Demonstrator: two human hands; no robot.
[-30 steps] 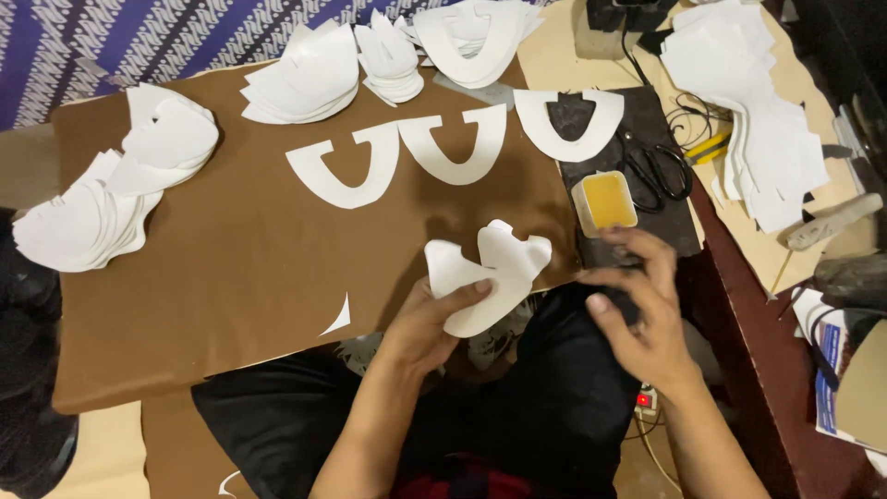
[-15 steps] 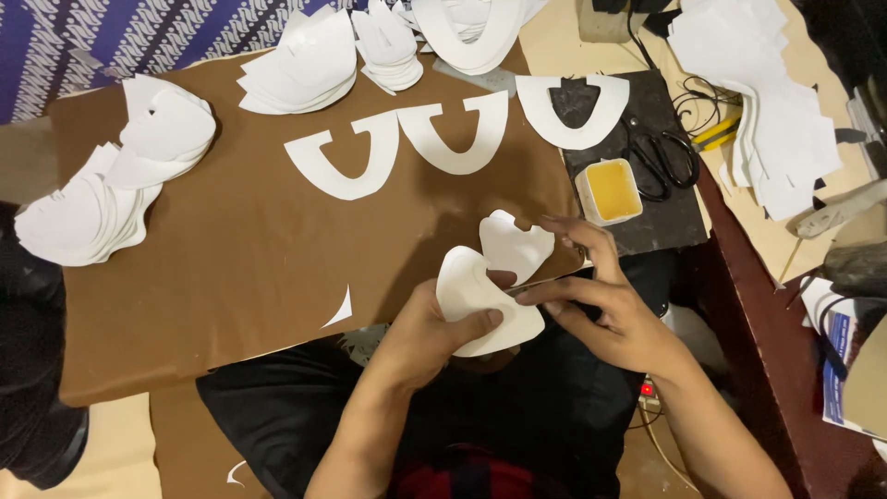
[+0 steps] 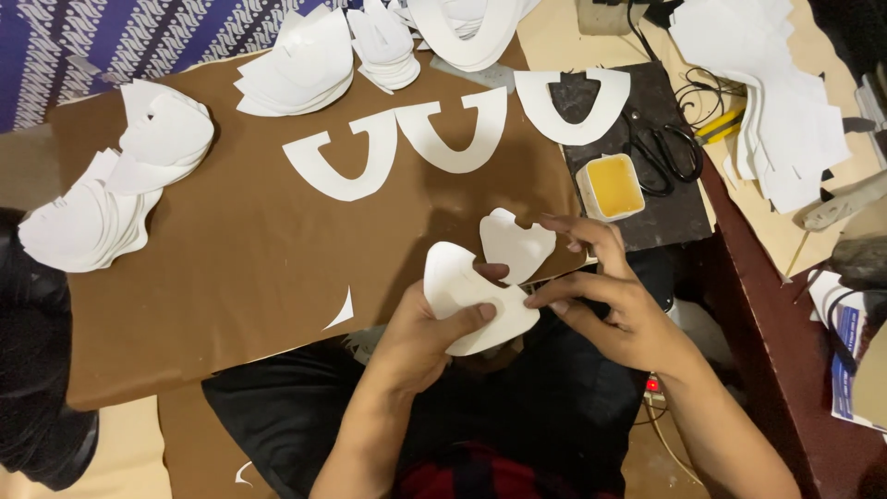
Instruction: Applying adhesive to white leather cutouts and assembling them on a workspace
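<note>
A thin, matt white sheet material, paper or stiff lining by its look, is seen in the curved white piece (image 3: 476, 300) pinched between the left hand (image 3: 420, 337) and the right hand (image 3: 614, 310). The same flat, unglossed finish is shown by the three U-shaped cut-outs (image 3: 443, 134) and the stacked white pieces (image 3: 115, 189). A smooth, matt brown board (image 3: 240, 259) (card or leatherboard, not clearly told) is laid beneath them. A glossy yellow surface is held in the small pale plastic tub (image 3: 612, 185). Dark, slightly shiny handles are seen on the scissors (image 3: 670, 152), which rest on a dull black mat (image 3: 661, 208). Patterned blue-and-white cloth (image 3: 120, 42) is visible behind.
</note>
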